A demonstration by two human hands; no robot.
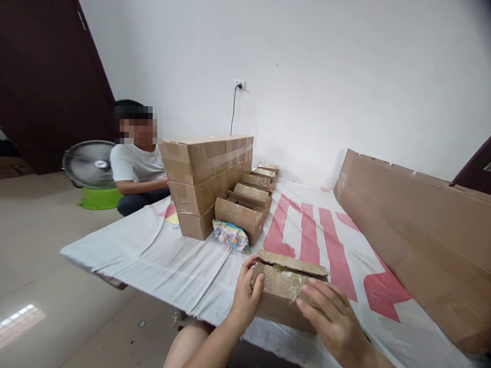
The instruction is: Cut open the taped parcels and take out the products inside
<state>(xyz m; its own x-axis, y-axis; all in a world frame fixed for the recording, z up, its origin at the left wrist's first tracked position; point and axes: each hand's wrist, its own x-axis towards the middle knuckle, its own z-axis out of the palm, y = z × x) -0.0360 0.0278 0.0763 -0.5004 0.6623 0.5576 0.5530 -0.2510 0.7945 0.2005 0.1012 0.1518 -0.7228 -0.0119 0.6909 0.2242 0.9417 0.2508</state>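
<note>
Taped oblong brown cardboard box (276, 286) sat between left grip (245, 289), clamped on its end, and right grip (330, 313), fingers apart. Step: apparently handling raised brown flap (292, 262); next move likely needed steady left hold.

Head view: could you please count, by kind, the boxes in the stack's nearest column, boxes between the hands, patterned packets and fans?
Boxes in the stack's nearest column: 3
Box between left hand and right hand: 1
Patterned packet: 1
Fan: 1
Total: 6
</note>
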